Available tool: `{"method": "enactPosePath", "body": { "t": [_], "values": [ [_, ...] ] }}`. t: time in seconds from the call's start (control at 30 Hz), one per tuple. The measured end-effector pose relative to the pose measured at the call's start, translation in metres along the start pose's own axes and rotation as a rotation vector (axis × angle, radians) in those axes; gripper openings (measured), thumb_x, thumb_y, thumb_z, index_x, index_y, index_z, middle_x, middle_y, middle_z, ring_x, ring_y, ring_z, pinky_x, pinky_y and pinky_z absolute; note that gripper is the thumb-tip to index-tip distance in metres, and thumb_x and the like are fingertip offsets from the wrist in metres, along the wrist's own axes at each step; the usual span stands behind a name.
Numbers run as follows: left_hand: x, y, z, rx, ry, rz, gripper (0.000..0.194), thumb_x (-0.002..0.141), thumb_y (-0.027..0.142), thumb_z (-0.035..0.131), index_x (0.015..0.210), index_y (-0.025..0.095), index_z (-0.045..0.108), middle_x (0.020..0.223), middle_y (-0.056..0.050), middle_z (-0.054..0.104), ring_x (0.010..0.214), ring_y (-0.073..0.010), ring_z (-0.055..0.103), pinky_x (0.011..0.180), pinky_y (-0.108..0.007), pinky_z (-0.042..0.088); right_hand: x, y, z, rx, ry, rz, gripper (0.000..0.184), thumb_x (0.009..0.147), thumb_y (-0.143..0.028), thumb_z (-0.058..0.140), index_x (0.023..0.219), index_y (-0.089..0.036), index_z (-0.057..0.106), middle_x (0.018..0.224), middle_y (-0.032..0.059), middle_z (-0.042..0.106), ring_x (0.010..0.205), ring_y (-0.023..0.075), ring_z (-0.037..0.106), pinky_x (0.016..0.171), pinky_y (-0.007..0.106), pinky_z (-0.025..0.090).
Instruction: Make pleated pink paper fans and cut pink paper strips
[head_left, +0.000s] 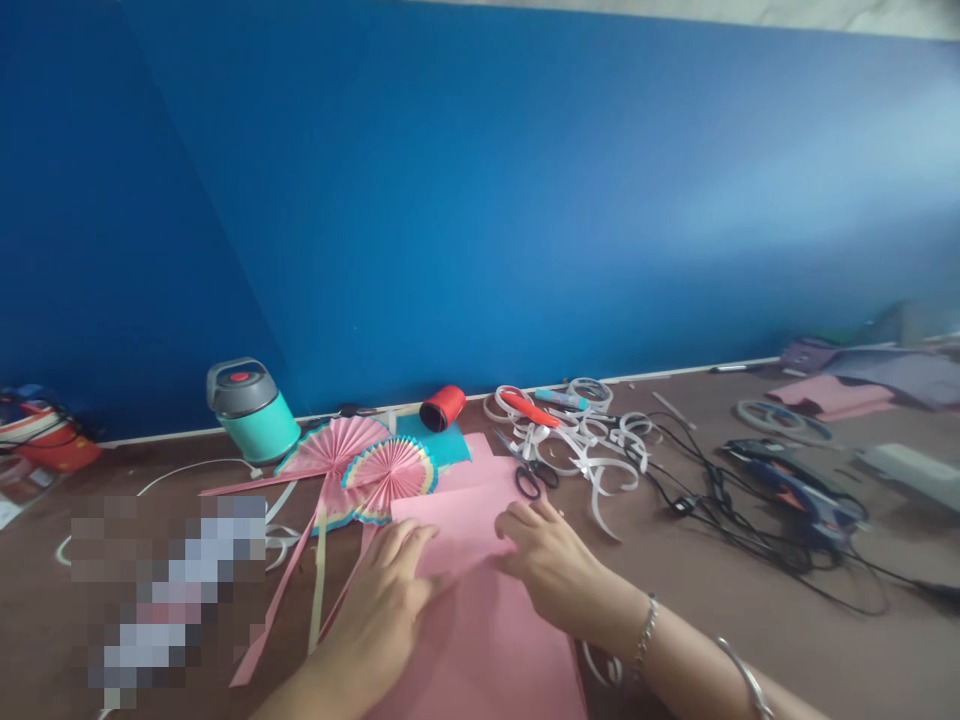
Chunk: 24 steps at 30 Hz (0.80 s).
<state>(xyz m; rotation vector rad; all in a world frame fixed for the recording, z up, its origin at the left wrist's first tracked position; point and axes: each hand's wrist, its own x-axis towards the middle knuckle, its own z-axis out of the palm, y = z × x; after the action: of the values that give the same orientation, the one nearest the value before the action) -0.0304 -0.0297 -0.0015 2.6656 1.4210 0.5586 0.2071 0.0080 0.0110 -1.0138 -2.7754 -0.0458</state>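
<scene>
A sheet of pink paper lies on the brown table in front of me, with its far part looking folded over. My left hand rests on its left side, fingers stretched forward and thumb out across the paper. On the right side, my right hand has its fingers curled and drawn together at the paper. Just beyond the paper are scissors with black handles. Two pleated pink paper fans with blue and yellow rims and paper streamers lie to the left.
Curled white strips and a red roll lie toward the blue wall. At left stands a teal container. Black cables and a blue glue gun lie at right. More folded pink paper sits farther back.
</scene>
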Motion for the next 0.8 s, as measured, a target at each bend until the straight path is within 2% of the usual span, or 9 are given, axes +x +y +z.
{"method": "enactPosePath", "body": {
  "t": [0.13,0.27,0.43,0.6,0.7,0.8],
  "values": [
    [-0.009,-0.007,-0.009,0.075,-0.047,-0.044,0.042,0.067,-0.003,0.046,0.079,0.026,0.074,0.119,-0.006,0.060,0.116,-0.0279,0.045,0.098,-0.048,0.037,-0.009,0.008,-0.008,-0.046,-0.038,0.122,0.022,0.077,-0.010,0.054,0.075,-0.022,0.072,0.085,0.0093,0.058,0.087,0.0231,0.045,0.072,0.036,0.029],
    [-0.018,-0.005,-0.016,0.169,-0.080,-0.051,0.037,0.068,0.000,0.045,0.078,0.023,0.072,0.108,-0.009,0.064,0.103,-0.0293,0.051,0.089,-0.048,0.040,-0.016,0.012,-0.007,-0.111,-0.040,0.173,0.016,0.073,-0.012,0.057,0.068,-0.020,0.070,0.083,0.0110,0.059,0.086,0.0236,0.046,0.068,0.036,0.028],
    [-0.019,0.003,-0.018,0.190,-0.227,-0.097,0.033,0.066,-0.001,0.042,0.068,0.019,0.067,0.081,-0.009,0.063,0.081,-0.0252,0.055,0.075,-0.040,0.042,-0.017,0.014,-0.006,-0.140,-0.094,0.194,0.009,0.065,-0.014,0.062,0.067,-0.019,0.069,0.082,0.0112,0.061,0.083,0.0238,0.047,0.065,0.036,0.028],
    [-0.017,0.003,-0.024,0.173,-0.319,-0.149,0.035,0.066,-0.003,0.040,0.069,0.018,0.067,0.083,-0.010,0.063,0.080,-0.0246,0.055,0.072,-0.038,0.040,-0.014,0.010,-0.009,-0.113,-0.193,0.260,0.012,0.060,-0.010,0.060,0.063,-0.018,0.068,0.077,0.0102,0.062,0.077,0.0230,0.050,0.063,0.036,0.027],
    [-0.017,0.004,-0.028,0.182,-0.317,-0.136,0.035,0.066,-0.003,0.040,0.069,0.018,0.067,0.080,-0.009,0.063,0.077,-0.0246,0.055,0.070,-0.037,0.040,-0.015,0.012,-0.004,-0.093,-0.225,0.283,0.015,0.060,-0.006,0.058,0.062,-0.018,0.067,0.073,0.0094,0.063,0.071,0.0205,0.051,0.063,0.034,0.028],
    [-0.018,0.005,-0.027,0.169,-0.277,-0.112,0.033,0.064,-0.002,0.040,0.068,0.018,0.066,0.078,-0.009,0.062,0.074,-0.0230,0.053,0.067,-0.035,0.039,-0.019,0.020,0.001,-0.029,-0.152,0.315,0.012,0.059,-0.007,0.060,0.055,-0.018,0.062,0.063,0.0095,0.060,0.064,0.0196,0.050,0.062,0.034,0.029]
  ]
}}
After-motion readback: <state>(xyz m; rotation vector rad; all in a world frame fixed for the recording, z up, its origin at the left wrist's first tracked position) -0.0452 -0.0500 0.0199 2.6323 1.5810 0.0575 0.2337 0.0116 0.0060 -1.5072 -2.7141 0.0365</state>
